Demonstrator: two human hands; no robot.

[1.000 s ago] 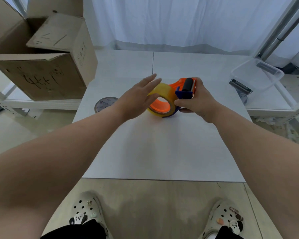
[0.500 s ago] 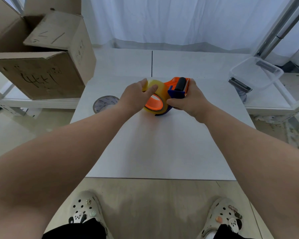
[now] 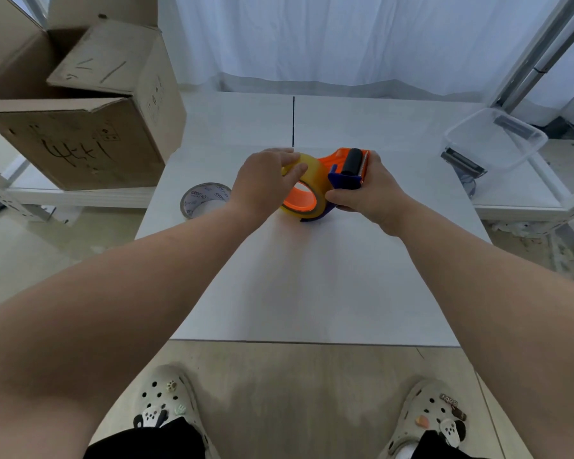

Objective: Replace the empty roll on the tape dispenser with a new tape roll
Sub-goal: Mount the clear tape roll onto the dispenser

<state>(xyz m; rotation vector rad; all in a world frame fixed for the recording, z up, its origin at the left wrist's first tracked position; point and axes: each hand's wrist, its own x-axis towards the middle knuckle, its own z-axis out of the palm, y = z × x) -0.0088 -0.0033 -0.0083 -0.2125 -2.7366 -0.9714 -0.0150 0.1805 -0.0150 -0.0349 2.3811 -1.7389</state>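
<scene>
My right hand [image 3: 365, 193] clamped the orange tape dispenser [image 3: 345, 167] at frame centre on the desk [image 3: 312, 276]; my left hand [image 3: 262, 183], nearer, cupped the yellow tape roll [image 3: 307, 190] on its hub, axis pointing lower left.

**Open table at 6 o'clock**

Bare table [image 3: 312, 286] lies open below the hands. The empty roll [image 3: 203, 199] sits at 9 o'clock, a box [image 3: 80, 140] at 10, a clear bin [image 3: 497, 140] at 2.
</scene>
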